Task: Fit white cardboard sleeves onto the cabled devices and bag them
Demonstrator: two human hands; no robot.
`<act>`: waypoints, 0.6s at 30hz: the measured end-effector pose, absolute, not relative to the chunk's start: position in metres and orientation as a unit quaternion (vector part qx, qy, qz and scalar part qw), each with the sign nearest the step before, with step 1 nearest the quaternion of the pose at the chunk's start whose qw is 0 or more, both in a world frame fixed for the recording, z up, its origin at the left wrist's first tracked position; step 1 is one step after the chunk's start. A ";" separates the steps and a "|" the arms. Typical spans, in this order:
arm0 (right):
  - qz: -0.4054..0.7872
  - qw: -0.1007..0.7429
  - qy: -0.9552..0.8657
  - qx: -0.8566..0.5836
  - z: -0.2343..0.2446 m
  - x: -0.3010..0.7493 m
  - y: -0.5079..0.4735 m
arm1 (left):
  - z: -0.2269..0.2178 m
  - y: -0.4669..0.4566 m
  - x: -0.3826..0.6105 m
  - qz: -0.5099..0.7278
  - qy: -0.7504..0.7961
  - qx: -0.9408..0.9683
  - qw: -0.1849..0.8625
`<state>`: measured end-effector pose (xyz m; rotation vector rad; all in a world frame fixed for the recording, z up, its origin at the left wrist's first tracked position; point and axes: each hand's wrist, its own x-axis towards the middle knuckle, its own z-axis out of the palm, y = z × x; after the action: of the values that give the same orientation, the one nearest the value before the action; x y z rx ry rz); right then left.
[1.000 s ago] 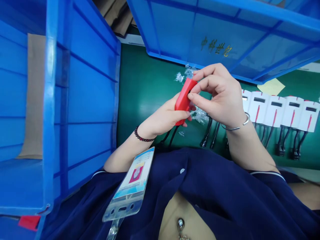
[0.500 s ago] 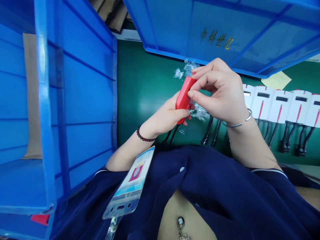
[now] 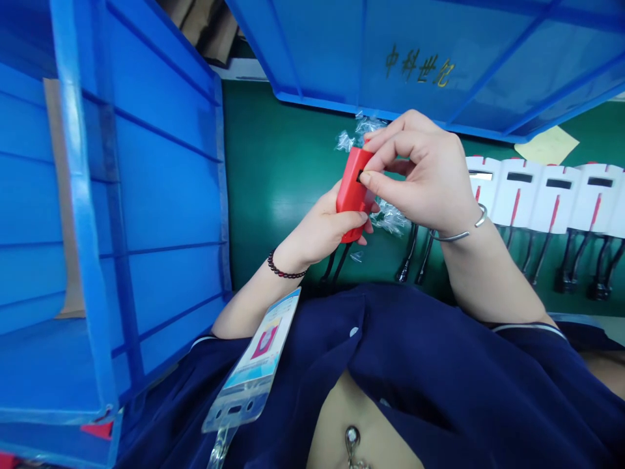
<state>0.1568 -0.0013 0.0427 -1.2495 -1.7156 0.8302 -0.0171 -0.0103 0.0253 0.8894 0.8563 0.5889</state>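
My left hand [image 3: 336, 221] is wrapped round the lower part of a red plastic device [image 3: 352, 181], thumb across its front. Two black cables [image 3: 342, 259] hang from the device's lower end. My right hand [image 3: 420, 172] is closed at the upper end, its thumb and fingertips pressed against the edge. Beside the right thumb tip a small dark window shows on the device. Whether the right fingers also pinch something small is hidden. Crumpled clear film scraps [image 3: 389, 218] lie on the green table mat [image 3: 278, 156] behind and beside the hands.
A row of several white devices [image 3: 554, 195] with red stripes and black cables lies to the right. A big blue crate [image 3: 332, 58] stands at the back, another blue crate [image 3: 166, 169] at the left. A yellow paper note [image 3: 549, 144] lies by the back crate.
The red device has tilted a little, so more of its dark window shows by my right thumb. Both hands keep their grip. The whole view has shifted slightly.
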 end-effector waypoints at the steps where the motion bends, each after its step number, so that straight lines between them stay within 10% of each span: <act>1: 0.332 0.418 -0.685 -0.496 0.042 0.157 -0.001 | 0.025 -0.011 -0.017 0.273 0.396 0.408 0.776; 18: 0.193 0.419 -0.705 -0.538 0.011 0.141 -0.004 | 0.011 -0.014 -0.010 0.344 0.418 0.383 0.748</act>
<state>0.1408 -0.0044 0.0110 -1.3499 -1.7672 0.4848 -0.0103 -0.0140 0.0109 0.8379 0.9144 0.7516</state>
